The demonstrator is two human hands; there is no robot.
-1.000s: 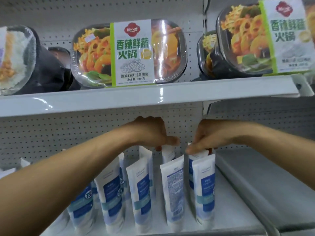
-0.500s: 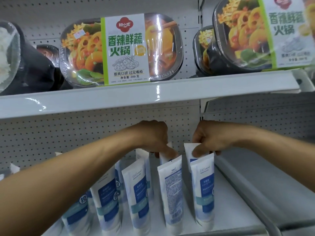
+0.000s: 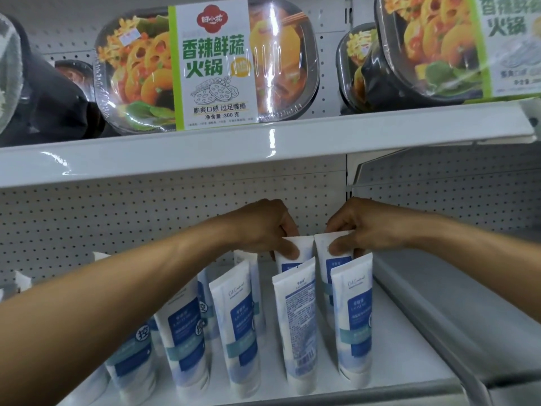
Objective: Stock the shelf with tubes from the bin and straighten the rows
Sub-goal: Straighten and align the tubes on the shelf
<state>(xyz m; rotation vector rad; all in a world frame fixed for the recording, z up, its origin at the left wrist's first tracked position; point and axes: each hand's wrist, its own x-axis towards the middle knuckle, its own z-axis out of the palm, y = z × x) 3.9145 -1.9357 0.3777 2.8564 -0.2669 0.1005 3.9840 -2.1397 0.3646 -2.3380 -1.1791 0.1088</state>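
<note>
While two tubes in the second rank are pinched by their flat crimped tops, one by each hand, the back of the two right-hand rows is being squared up. The left hand (image 3: 263, 227) is closed on the left tube (image 3: 295, 253), thumb pressed against its front face; the right hand (image 3: 366, 227) is closed on the right tube (image 3: 330, 250) in the same manner. Both tubes are held upright and side by side, their top edges nearly touching, just behind the front tubes (image 3: 301, 326) that stand cap-down on the lower shelf (image 3: 395, 347). Compared with a second earlier, the two tops are raised clear into view and drawn level, where they had been sunk behind the front rank and largely hidden by the fingers; the hands are set a little higher as well. Straightening, not restocking, appears to be the step in hand. Further rows to the left are seen leaning unevenly, so more straightening seems to be needed. No bin is visible.
</note>
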